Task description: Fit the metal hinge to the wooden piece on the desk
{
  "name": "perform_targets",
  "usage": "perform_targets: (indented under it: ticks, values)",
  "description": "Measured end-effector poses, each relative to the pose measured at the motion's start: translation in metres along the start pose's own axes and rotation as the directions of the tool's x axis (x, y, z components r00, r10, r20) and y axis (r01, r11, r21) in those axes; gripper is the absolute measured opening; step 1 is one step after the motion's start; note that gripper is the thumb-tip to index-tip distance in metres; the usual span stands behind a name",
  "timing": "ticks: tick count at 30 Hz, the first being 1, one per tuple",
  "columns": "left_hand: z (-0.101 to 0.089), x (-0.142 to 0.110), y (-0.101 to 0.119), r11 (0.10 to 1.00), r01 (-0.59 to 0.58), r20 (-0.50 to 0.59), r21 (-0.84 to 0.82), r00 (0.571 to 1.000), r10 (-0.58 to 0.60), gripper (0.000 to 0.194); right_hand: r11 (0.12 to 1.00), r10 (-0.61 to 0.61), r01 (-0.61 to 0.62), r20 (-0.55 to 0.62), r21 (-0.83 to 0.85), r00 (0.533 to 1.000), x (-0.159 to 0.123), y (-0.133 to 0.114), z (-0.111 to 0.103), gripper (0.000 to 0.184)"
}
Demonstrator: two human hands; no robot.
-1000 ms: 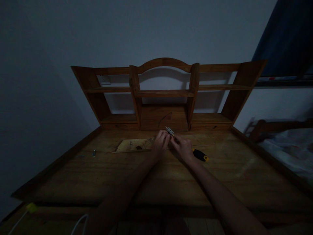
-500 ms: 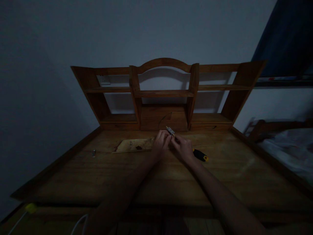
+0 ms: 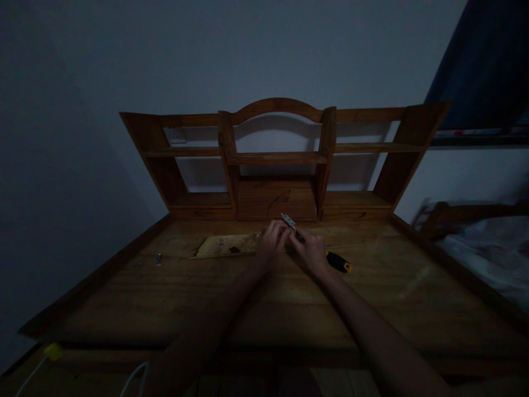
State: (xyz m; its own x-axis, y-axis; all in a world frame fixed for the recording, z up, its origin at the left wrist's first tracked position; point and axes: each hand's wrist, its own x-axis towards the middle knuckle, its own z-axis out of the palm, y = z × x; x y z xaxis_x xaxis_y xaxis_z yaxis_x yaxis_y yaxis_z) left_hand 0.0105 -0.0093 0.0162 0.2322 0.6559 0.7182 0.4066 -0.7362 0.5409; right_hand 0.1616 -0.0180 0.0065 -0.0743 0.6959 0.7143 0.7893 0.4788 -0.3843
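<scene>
Near side first: the counter [image 3: 289, 309] ends in a dim front edge, with a wide stretch of wood from there up to the hands. Black-and-yellow handle [image 3: 339, 262] lies just beside the right hand [image 3: 311, 251], yellow end toward near right, other end hidden by the hand. Good room between it and the right-side rail.

Right hand and left hand [image 3: 270, 241] meet at the fingertips, both grasping one small metal piece [image 3: 288, 220] near its close end. Long axis runs diagonal: far end points away and left, near end comes back right into the fingers. Piece sticks out just beyond the fingertips, between the hands. Can't tell its tilt.

Wooden strip [image 3: 227, 244] just left of the left hand. Shelf unit [image 3: 276, 159] along the far edge; some counter between it and the hands.
</scene>
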Motion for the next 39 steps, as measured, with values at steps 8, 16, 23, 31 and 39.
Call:
perform_targets:
  ticks: [8, 16, 23, 31, 39]
  values:
    - [0.000, 0.001, -0.004, 0.998, -0.013, -0.020, 0.069, 1.000, 0.015, 0.022, 0.999, -0.030, 0.030, -0.010, -0.011, 0.999, 0.000, -0.003, 0.000, 0.033]
    - [0.003, 0.001, -0.007, 0.996, -0.009, -0.049, 0.090, 0.999, 0.013, 0.027, 1.000, -0.025, 0.025, -0.010, -0.017, 1.000, 0.000, -0.003, 0.001, 0.031]
    - [0.004, 0.000, -0.011, 0.999, 0.008, -0.072, 0.049, 0.997, -0.004, 0.028, 1.000, -0.025, 0.025, -0.036, -0.002, 0.999, 0.001, 0.000, 0.002, 0.029]
    - [0.002, 0.000, -0.008, 0.997, -0.007, -0.067, 0.074, 0.998, 0.012, 0.022, 0.998, 0.032, -0.030, -0.042, 0.054, 0.999, 0.001, -0.002, 0.003, 0.030]
    - [0.003, 0.000, -0.004, 0.997, -0.011, -0.073, 0.072, 0.997, 0.016, 0.011, 0.948, 0.197, -0.188, -0.012, 0.258, 0.980, 0.004, -0.007, -0.001, 0.028]
